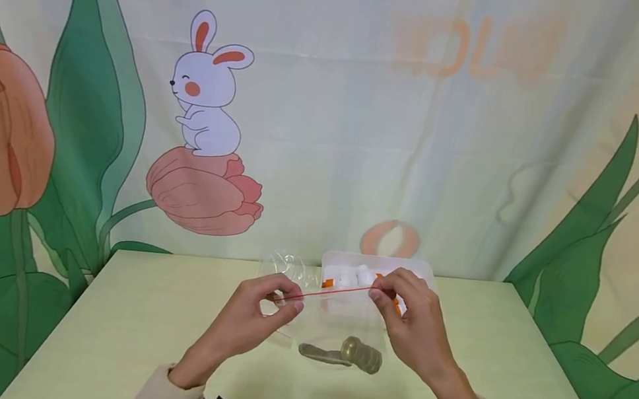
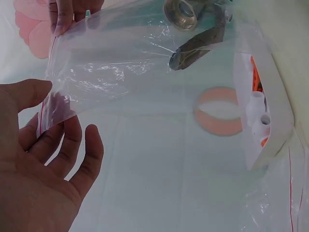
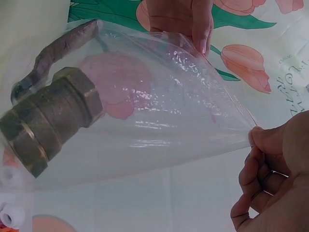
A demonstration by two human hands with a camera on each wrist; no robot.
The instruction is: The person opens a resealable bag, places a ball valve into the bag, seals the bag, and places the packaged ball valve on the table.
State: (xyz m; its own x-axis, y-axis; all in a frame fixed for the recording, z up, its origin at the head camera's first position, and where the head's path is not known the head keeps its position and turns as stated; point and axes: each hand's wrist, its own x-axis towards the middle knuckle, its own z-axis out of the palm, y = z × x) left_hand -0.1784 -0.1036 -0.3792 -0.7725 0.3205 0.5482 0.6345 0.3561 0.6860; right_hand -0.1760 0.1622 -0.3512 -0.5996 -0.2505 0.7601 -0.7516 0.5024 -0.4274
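Note:
A clear zip-lock bag (image 2: 116, 63) with a red line along its mouth is stretched between my two hands. My left hand (image 1: 256, 315) pinches one end of that mouth between thumb and fingers. The other end is pinched by my right hand (image 1: 418, 325), its lower fingers curled beneath. Inside the bag lies a brass ball valve (image 3: 53, 116) with a hexagonal end and a long, dull lever handle (image 3: 60, 53). In the head view the valve shows below and between the hands, close over the table.
Behind the hands, a white tray (image 1: 378, 260) holds several white and orange plastic pieces. Left of it lies another clear bag (image 1: 286, 263), whose red line shows in the left wrist view. A printed curtain (image 1: 328, 127) with tulips and a rabbit rises behind the pale table (image 1: 148, 325).

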